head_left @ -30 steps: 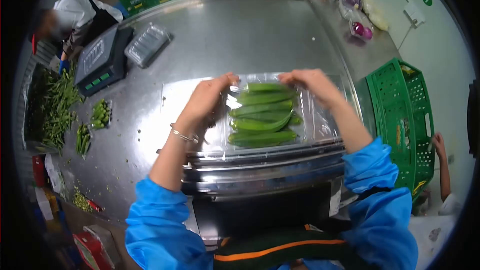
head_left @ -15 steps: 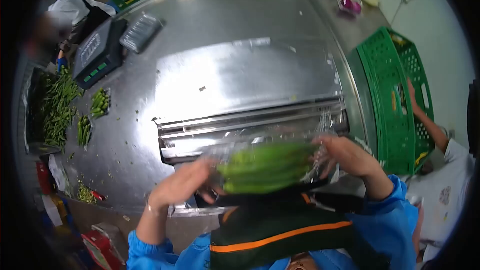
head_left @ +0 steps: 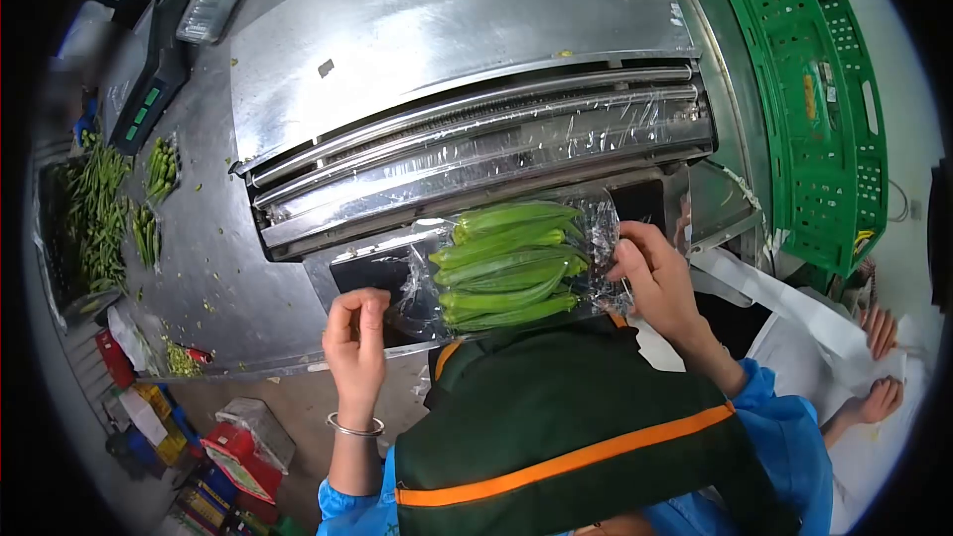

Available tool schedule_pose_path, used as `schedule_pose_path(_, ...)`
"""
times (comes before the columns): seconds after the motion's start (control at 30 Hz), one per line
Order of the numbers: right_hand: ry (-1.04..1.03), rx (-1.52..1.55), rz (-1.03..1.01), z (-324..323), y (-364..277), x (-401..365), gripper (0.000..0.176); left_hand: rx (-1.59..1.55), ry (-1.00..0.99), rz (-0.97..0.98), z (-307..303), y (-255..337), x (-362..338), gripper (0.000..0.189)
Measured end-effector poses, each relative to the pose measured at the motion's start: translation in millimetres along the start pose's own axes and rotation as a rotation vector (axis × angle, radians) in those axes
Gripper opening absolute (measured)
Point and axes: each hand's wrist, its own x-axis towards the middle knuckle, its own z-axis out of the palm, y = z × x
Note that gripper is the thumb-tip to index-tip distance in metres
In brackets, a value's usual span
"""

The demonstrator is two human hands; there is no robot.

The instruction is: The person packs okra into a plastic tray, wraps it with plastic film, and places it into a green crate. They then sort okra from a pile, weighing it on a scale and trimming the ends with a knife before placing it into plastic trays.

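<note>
A film-wrapped pack of okra (head_left: 511, 266) lies in front of me on the dark plate at the wrapping machine's near edge, its pods side by side under clear plastic. My right hand (head_left: 657, 276) is at the right end, thumb and fingers closed on the crumpled film (head_left: 602, 238). Beside the left end, my left hand (head_left: 357, 337) has its fingers curled in towards the thumb; whether film is between them is hidden. Behind the pack, clear film (head_left: 596, 129) stretches over the metal rollers (head_left: 476, 124) of the machine.
At the left are a scale (head_left: 149, 79), a stack of clear trays (head_left: 218, 0) and a heap of loose okra (head_left: 89, 208). A green crate (head_left: 794, 109) stands at the right. Another person's hands (head_left: 879, 362) hold a white strip (head_left: 784, 303) at the lower right.
The okra pack has come to rest on the plate from a blurred, lifted position between both hands. My left hand has drawn away from its left end. My view has shifted downward.
</note>
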Motion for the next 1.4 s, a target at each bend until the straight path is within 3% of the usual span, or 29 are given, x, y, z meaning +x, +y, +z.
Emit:
schedule_pose_path(0.07, 0.161, -0.009, -0.144, 2.2, 9.3, 0.3, 0.025, 0.296, -0.030, 0.378, 18.3, 17.1, 12.2, 0.006)
schedule_pose_path(0.13, 0.222, 0.107, -0.091, 4.5, 12.4, -0.2, 0.020, 0.436, -0.134, 0.605, 40.5, 37.0, 22.3, 0.024)
schedule_pose_path(0.2, 0.181, 0.168, 0.072, -3.0, 11.9, -1.9, 0.021, 0.626, -0.193, 0.660, 62.2, 45.5, 26.9, 0.032)
schedule_pose_path(0.3, 0.164, 0.285, 0.106, -2.4, 2.7, -6.8, 0.019, 0.771, -0.226, 0.653, 72.7, 38.7, 24.2, 0.039)
schedule_pose_path(0.4, 0.211, 0.442, 0.127, -2.3, 11.0, -15.5, 0.018, 0.657, -0.187, 0.657, 54.3, 21.7, 6.4, 0.040)
schedule_pose_path(0.43, 0.281, 0.496, 0.122, -3.3, 16.1, -18.3, 0.018, 0.593, -0.082, 0.581, 46.1, 12.1, -1.9, 0.041)
schedule_pose_path(0.47, 0.253, 0.496, 0.116, -8.4, 22.4, -20.0, 0.019, 0.512, 0.083, 0.381, 44.3, 8.6, -10.3, 0.042)
schedule_pose_path(0.53, 0.221, 0.304, 0.050, -9.7, 35.1, -21.2, 0.020, 0.420, 0.086, 0.064, 35.9, 6.1, -18.0, 0.042)
schedule_pose_path(0.57, 0.185, 0.133, 0.022, -11.1, 40.4, -21.9, 0.020, 0.427, 0.027, 0.003, 29.9, -5.6, -21.2, 0.040)
schedule_pose_path(0.6, 0.146, -0.038, -0.012, -11.1, 40.7, -21.1, 0.021, 0.345, 0.041, -0.071, 32.2, -10.4, -23.7, 0.027)
schedule_pose_path(0.67, 0.163, -0.074, 0.004, -4.2, 29.1, -20.5, 0.020, 0.289, 0.139, -0.003, 35.7, -23.6, -21.2, 0.016)
schedule_pose_path(0.77, 0.411, 0.264, -0.011, 6.2, 24.4, -23.1, 0.023, -0.271, 0.350, -0.102, 48.1, -16.8, -21.6, 0.020)
schedule_pose_path(0.8, 0.403, 0.260, -0.014, 4.0, 20.6, -30.6, 0.023, -0.489, 0.375, -0.166, 46.1, -15.5, -24.1, 0.022)
schedule_pose_path(0.87, 0.330, 0.667, 0.108, -6.7, 16.2, -52.7, 0.023, -0.689, 0.574, -0.415, 36.9, 4.5, -38.1, 0.022)
schedule_pose_path(0.9, 0.324, 0.657, 0.107, -9.4, 17.1, -62.1, 0.023, -0.729, 0.508, -0.407, 24.1, 1.0, -52.1, 0.020)
schedule_pose_path(0.97, 0.298, 0.769, 0.313, -10.4, 20.1, -79.9, 0.023, -0.661, 0.740, -0.635, 26.6, -3.7, -63.4, 0.020)
schedule_pose_path(1.0, 0.404, 0.720, 0.519, -6.5, 26.5, -76.2, 0.024, -0.602, 0.830, -0.769, 28.6, -20.4, -70.5, 0.021)
schedule_pose_path(1.03, 0.353, 0.770, 0.519, -2.2, 43.6, -77.7, 0.023, -0.769, 0.549, -0.743, 18.1, -58.3, -94.9, 0.023)
schedule_pose_path(1.13, 0.226, 0.847, 0.480, 5.4, 82.9, -72.2, 0.024, -0.957, 0.283, -0.955, 26.6, -81.3, -101.1, 0.020)
schedule_pose_path(1.2, 0.252, 0.318, 0.436, 23.2, 107.1, -61.4, 0.020, -0.750, 0.153, -0.956, 50.0, -59.3, -79.5, 0.020)
schedule_pose_path(1.23, -0.030, 0.116, 0.333, 23.8, 116.5, -54.7, 0.018, -0.594, -0.144, -0.846, 41.8, -91.7, -92.0, 0.023)
schedule_pose_path(1.27, -0.309, -0.085, 0.223, 22.0, 122.9, -49.8, 0.022, -0.516, -0.173, -0.814, 45.2, -95.7, -95.8, 0.019)
schedule_pose_path(1.3, -0.309, -0.089, 0.220, 20.4, 127.2, -53.3, 0.022, -0.885, -0.224, -0.894, 44.1, -120.3, -101.9, 0.017)
schedule_pose_path(1.33, -0.332, -0.183, -0.034, 19.3, 131.6, -62.2, 0.028, -1.255, -0.277, -0.957, 42.1, -141.5, -106.1, 0.016)
schedule_pose_path(1.37, -0.353, -0.276, -0.288, 18.6, 134.9, -71.1, 0.036, -1.256, -0.280, -0.951, 42.5, -137.1, -103.7, 0.016)
schedule_pose_path(1.4, -0.370, -0.366, -0.543, 19.0, 133.7, -74.4, 0.044, -1.079, -0.444, -0.703, 42.5, -126.1, -100.9, 0.016)
